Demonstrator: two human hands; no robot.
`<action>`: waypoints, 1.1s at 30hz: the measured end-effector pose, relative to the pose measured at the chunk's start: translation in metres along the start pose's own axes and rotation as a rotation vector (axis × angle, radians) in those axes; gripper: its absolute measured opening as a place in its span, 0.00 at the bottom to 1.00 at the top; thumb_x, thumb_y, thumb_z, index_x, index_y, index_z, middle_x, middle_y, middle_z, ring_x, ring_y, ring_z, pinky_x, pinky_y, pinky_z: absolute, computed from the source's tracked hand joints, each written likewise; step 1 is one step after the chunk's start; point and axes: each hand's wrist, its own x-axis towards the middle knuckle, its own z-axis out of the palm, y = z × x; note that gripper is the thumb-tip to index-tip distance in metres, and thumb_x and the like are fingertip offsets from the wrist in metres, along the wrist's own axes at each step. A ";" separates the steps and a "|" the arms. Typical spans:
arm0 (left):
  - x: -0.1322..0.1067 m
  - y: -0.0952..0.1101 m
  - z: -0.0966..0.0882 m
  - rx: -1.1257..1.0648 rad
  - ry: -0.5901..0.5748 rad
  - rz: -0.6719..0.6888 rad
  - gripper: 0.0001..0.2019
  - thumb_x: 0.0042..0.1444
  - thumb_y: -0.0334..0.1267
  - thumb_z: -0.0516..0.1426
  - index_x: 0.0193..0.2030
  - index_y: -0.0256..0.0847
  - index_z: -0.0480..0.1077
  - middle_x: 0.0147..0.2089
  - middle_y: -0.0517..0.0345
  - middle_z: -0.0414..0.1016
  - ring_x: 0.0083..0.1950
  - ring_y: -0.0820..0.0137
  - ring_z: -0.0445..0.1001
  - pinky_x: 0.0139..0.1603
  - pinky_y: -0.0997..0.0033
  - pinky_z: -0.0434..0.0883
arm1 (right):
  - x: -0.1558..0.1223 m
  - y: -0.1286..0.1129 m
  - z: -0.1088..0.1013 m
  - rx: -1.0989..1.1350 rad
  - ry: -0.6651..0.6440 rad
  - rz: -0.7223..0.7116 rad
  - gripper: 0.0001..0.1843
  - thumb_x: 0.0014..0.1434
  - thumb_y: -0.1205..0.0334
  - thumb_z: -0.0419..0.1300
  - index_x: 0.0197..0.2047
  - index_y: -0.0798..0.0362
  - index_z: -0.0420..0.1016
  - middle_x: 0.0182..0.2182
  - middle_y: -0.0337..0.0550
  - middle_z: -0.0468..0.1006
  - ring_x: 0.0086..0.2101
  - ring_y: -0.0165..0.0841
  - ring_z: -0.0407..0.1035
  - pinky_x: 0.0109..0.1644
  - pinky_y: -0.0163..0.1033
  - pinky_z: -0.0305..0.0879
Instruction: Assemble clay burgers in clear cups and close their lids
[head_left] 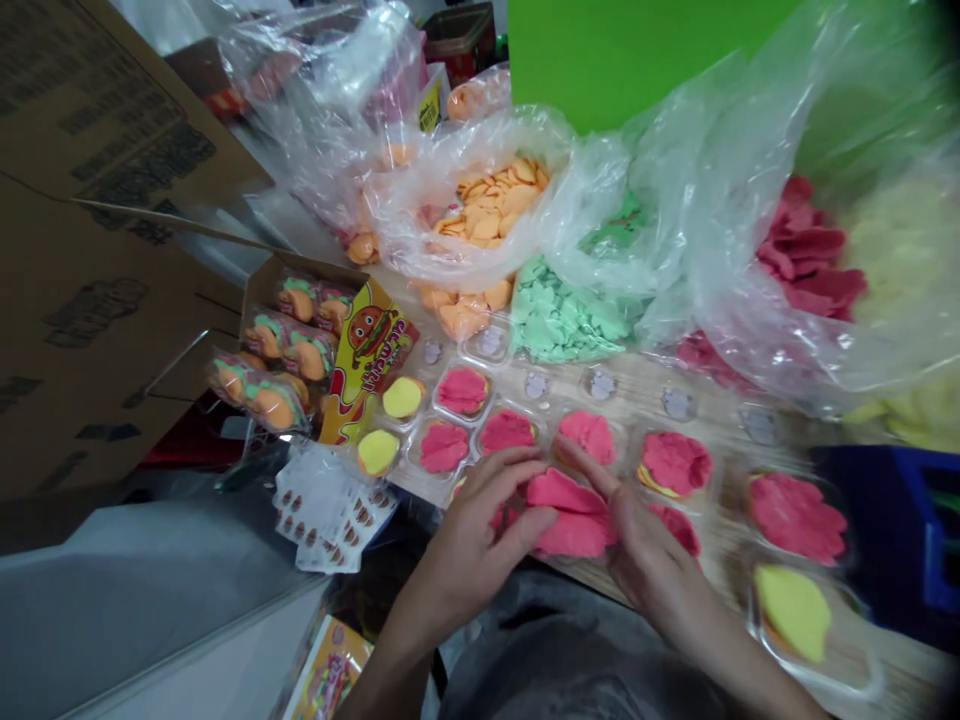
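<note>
Close to the table's front edge, my left hand (491,525) is closed round several pink, flat petal-edged pieces (574,525), its thumb and fingers at their left side. My right hand (645,535) is against the right side of these pieces, its forefinger stretched out over a clear plastic tray; its other fingers are partly hidden. Around both hands stand clear trays holding pink pieces (587,437) on yellow layers. At the left, yellow round pieces (403,398) lie uncovered in trays, and another yellow piece (795,610) is in a tray at the right.
Behind the trays, open plastic bags hold orange pieces (502,205), green pieces (566,315) and pink pieces (806,250). A display box (371,345) of wrapped toy burgers stands left, beside a large carton (97,250). Sticker sheets (330,510) lie below it. A blue bin (885,545) is right.
</note>
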 end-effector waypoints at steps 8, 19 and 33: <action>0.009 -0.026 -0.010 -0.229 0.457 -0.272 0.09 0.54 0.43 0.55 0.34 0.38 0.68 0.25 0.62 0.70 0.24 0.75 0.69 0.26 0.78 0.67 | 0.010 0.001 0.002 -0.060 0.004 0.078 0.21 0.55 0.56 0.59 0.53 0.46 0.65 0.48 0.45 0.74 0.46 0.35 0.70 0.44 0.39 0.71; 0.046 -0.111 -0.064 0.215 0.707 -0.196 0.07 0.51 0.38 0.56 0.35 0.39 0.71 0.40 0.50 0.74 0.48 0.59 0.70 0.55 0.55 0.60 | 0.009 -0.003 -0.011 -0.043 0.063 0.083 0.17 0.55 0.54 0.58 0.48 0.47 0.70 0.42 0.45 0.77 0.44 0.37 0.70 0.46 0.41 0.69; 0.008 0.006 -0.021 -0.131 -0.180 -0.001 0.16 0.55 0.33 0.56 0.50 0.52 0.69 0.55 0.58 0.68 0.58 0.68 0.64 0.59 0.67 0.60 | 0.005 -0.017 -0.002 0.516 -0.171 0.144 0.22 0.53 0.70 0.59 0.51 0.42 0.67 0.44 0.37 0.74 0.44 0.30 0.70 0.49 0.41 0.68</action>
